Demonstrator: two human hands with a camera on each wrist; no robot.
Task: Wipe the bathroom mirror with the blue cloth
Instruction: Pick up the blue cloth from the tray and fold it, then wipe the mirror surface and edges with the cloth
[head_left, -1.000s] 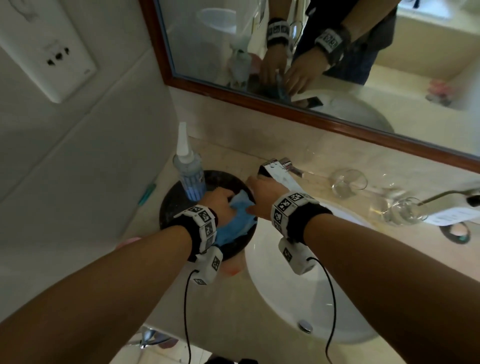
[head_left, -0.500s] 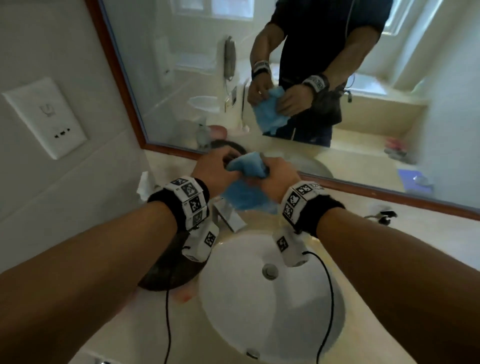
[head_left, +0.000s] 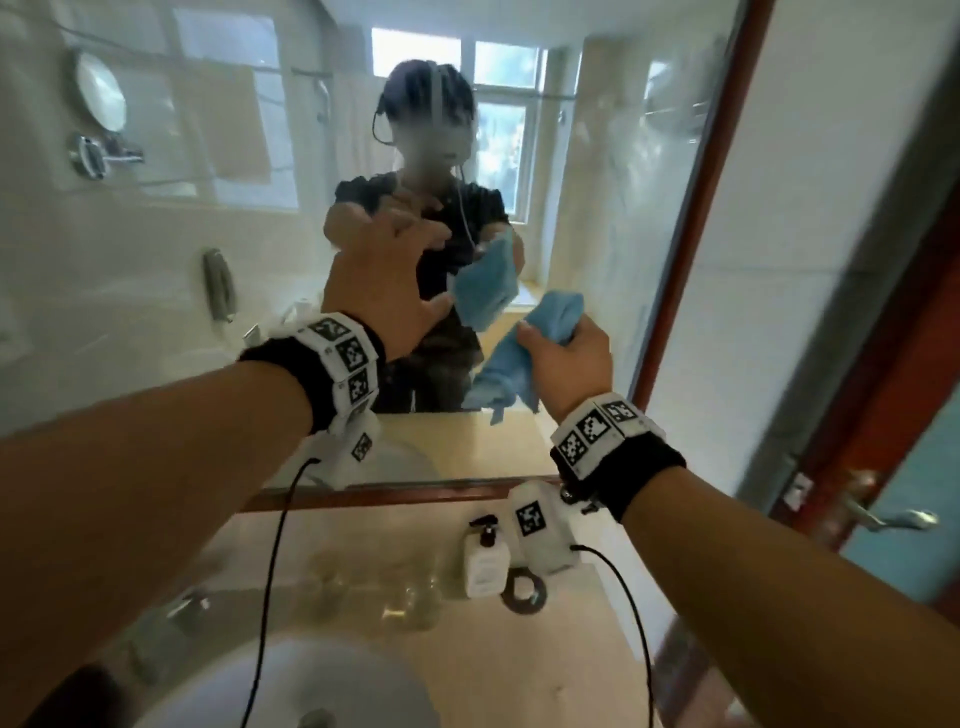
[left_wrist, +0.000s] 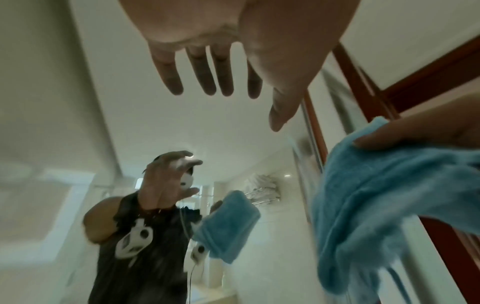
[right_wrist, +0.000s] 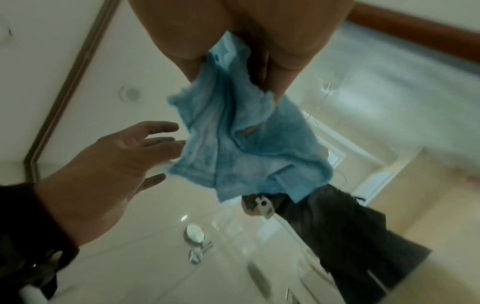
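The mirror (head_left: 208, 234) in its red-brown wooden frame (head_left: 691, 208) fills the wall in front of me. My right hand (head_left: 558, 343) grips the bunched blue cloth (head_left: 519, 358) just in front of the glass, and the cloth hangs down below the fist. In the right wrist view the cloth (right_wrist: 246, 133) dangles from my curled fingers. My left hand (head_left: 410, 260) is raised to the left of the cloth with fingers spread and holds nothing. The left wrist view shows its straight fingers (left_wrist: 221, 82) apart from the cloth (left_wrist: 376, 195). Whether the cloth touches the glass I cannot tell.
Below the mirror a white soap bottle (head_left: 485, 561) and a metal ring (head_left: 523, 592) stand on the beige counter, with clear glasses (head_left: 363, 587) to their left. The white basin (head_left: 291, 686) lies near me. A door with a metal handle (head_left: 883, 514) is at the right.
Both hands have risen from above the basin to mirror height. My left hand has let go of the cloth and spread open; my right hand alone keeps hold of it.
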